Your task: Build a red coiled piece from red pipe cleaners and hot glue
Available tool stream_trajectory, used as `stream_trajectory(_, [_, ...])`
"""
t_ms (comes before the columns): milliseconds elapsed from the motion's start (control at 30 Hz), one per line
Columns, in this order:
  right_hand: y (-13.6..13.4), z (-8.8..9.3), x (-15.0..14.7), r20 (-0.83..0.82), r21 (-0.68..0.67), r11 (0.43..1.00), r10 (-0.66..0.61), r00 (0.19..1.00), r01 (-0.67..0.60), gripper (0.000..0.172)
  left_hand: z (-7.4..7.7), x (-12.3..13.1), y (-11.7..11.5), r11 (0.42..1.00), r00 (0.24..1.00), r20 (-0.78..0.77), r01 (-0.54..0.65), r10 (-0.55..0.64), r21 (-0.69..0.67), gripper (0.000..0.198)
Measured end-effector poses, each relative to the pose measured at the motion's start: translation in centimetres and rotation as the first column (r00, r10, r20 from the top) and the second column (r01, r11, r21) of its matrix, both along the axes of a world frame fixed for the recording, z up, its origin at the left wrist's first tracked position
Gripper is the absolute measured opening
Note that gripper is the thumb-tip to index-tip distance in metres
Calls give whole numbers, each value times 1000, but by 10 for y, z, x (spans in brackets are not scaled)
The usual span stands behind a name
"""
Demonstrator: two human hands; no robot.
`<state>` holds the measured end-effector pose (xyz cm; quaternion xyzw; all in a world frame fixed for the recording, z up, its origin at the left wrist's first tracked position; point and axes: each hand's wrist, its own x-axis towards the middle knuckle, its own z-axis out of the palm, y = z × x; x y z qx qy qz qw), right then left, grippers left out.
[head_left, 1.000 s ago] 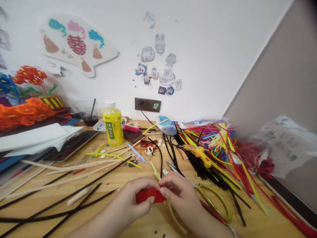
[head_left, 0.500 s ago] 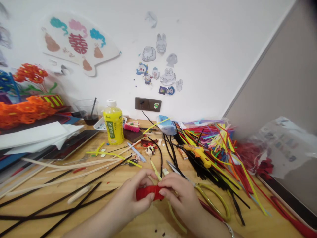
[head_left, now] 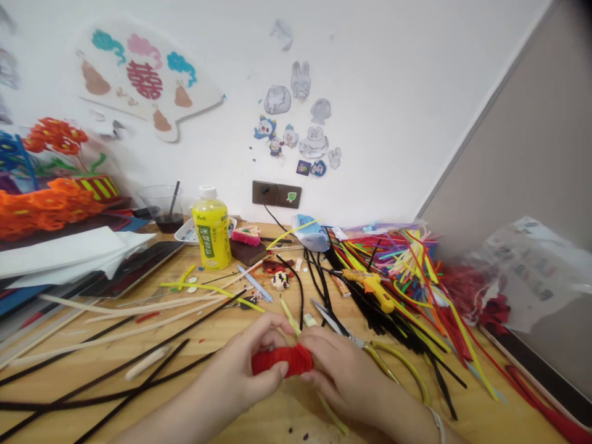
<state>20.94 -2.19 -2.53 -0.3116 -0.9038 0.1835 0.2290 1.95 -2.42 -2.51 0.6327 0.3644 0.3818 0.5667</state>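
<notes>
A tightly pleated red strip, apparently a coil of red chenille stem [head_left: 282,361], is held just above the wooden worktop [head_left: 78,364], near the bottom centre of the view. It is gripped from the left side by the left hand [head_left: 231,364] and from the right side by the right hand [head_left: 345,376]. The fingers [head_left: 266,330] of both hands are closed narrowly around the coil, with the fingertips pressed onto it and its ends partly hidden. A pale yellow chenille stem [head_left: 290,316] is seen behind the coil, and another [head_left: 330,410] runs below the right hand; whether either is joined to the coil cannot be told. Yellow-handled scissors [head_left: 391,364] lie just beside the right hand, and black chenille stems [head_left: 115,376] are scattered to the left. The step in hand is judged to be the pinching and shaping of the coil. A steady 2-handed grip appears to be called for, so that the pleats are kept gathered.
</notes>
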Motion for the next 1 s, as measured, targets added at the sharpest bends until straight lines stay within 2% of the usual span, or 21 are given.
stream_trajectory(100, [-1, 1, 0, -28, 65, 998, -13, 1000, 15, 25, 1, 0, 1, 1000, 1000, -5, 12, -13, -22, 26])
stream_trajectory(200, [-1, 2, -2, -189, 55, 998, -9, 982, 20, 20, 2, 1, 3, 999, 1000, -15, 1, -1, -52, 27])
stream_trajectory(333, [-1, 2, -7, -457, -117, 993, -55, 888, 1, 6, 2, 2, 3, 997, 1000, -16, -19, 18, -73, 25])
stream_trajectory(400, [1, 0, -8, -511, -244, 970, -122, 851, -8, 16, 0, 3, 2, 996, 1000, -24, -20, 18, -84, 25])
stream_trajectory(500, [4, -6, -10, -530, -451, 892, -236, 815, -34, 29, -2, 4, 1, 992, 1000, -27, -8, 4, -123, 30])
stream_trajectory(600, [4, -13, -12, -526, -624, 779, -360, 771, -61, 34, -5, 4, 1, 989, 999, -36, -4, -2, -147, 33])
stream_trajectory(667, [2, -16, -15, -509, -705, 705, -431, 745, -73, 32, -7, 4, 1, 988, 999, -45, -16, 9, -151, 32])
stream_trajectory(733, [1, -17, -18, -519, -739, 668, -480, 707, -88, 29, -9, 4, 1, 988, 999, -48, -28, 21, -151, 31])
stream_trajectory(767, [0, -18, -20, -535, -734, 672, -488, 689, -94, 28, -9, 4, 1, 987, 999, -47, -33, 26, -155, 31])
stream_trajectory(833, [0, -18, -20, -556, -682, 728, -457, 694, -67, 25, -9, 4, 2, 985, 999, -40, -32, 25, -167, 30])
stream_trajectory(933, [0, -16, -18, -492, -542, 838, -368, 789, 53, 8, -8, 4, 4, 982, 1000, -8, -14, 12, -190, 29])
stream_trajectory(1000, [1, -14, -15, -442, -445, 890, -318, 839, 103, 7, -7, 4, 5, 979, 1000, 19, -12, 16, -204, 30])
